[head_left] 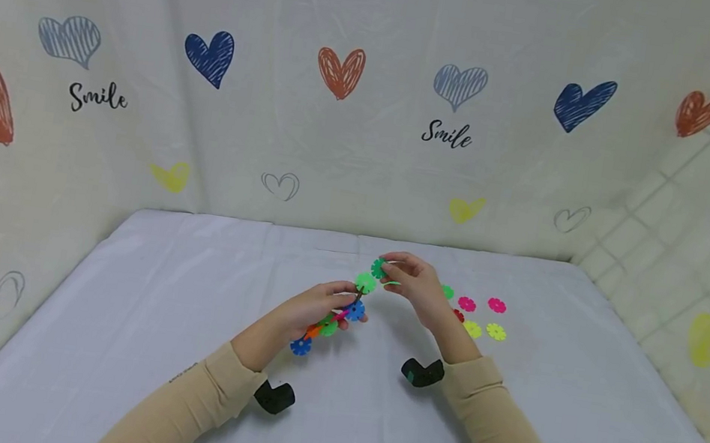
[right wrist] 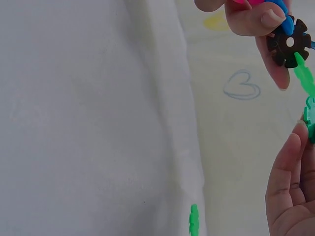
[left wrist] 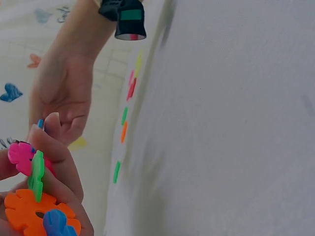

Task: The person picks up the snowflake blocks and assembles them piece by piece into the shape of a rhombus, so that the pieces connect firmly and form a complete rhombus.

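My left hand holds a chain of slotted flower-shaped plastic discs. Along it run a blue disc, an orange disc, a green disc, a pink disc, another blue disc, a dark brown disc and a light green disc. Between thumb and fingers, my right hand pinches a teal green disc at the chain's upper end. The teal disc's edge meets the light green one; whether their slots are locked, I cannot tell.
Loose discs lie on the white-covered table by the right forearm: a green disc, pink discs, a red disc and yellow discs. Black wrist cameras hang below both wrists. A printed curtain stands behind.
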`<state>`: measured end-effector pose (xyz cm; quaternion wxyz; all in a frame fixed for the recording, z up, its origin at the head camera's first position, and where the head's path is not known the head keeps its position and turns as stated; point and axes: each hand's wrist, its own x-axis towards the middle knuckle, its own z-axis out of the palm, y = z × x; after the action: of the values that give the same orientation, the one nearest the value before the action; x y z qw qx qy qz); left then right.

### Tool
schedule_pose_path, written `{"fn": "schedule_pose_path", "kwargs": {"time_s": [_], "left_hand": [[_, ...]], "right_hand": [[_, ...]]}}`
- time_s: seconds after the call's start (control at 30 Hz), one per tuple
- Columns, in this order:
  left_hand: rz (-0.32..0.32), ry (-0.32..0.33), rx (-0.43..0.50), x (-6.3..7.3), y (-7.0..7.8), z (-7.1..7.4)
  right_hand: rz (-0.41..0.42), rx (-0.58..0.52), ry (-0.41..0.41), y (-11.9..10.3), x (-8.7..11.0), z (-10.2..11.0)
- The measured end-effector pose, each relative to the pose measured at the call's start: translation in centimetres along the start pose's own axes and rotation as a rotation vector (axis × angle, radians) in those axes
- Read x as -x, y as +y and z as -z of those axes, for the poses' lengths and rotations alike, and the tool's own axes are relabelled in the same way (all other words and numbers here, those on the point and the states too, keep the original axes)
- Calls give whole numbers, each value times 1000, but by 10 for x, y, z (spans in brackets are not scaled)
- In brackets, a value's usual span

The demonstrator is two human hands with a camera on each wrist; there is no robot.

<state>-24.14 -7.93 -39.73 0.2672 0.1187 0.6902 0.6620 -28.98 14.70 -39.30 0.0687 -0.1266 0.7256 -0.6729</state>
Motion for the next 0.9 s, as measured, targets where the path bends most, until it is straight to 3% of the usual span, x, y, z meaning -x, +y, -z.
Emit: {"fn": "schedule_pose_path", "kwargs": {"time_s": [0.23, 0.67, 0.9], "left_hand": [[9, -10, -28, 0, -1, -1], [45, -4, 19, -2, -3, -1], [62, -5, 13, -3, -3, 0]], "right_hand": [[-6, -8, -27, -3, 1, -4], [15, -10, -84, -1, 3, -2], [40, 27, -153, -1, 4, 0]]}}
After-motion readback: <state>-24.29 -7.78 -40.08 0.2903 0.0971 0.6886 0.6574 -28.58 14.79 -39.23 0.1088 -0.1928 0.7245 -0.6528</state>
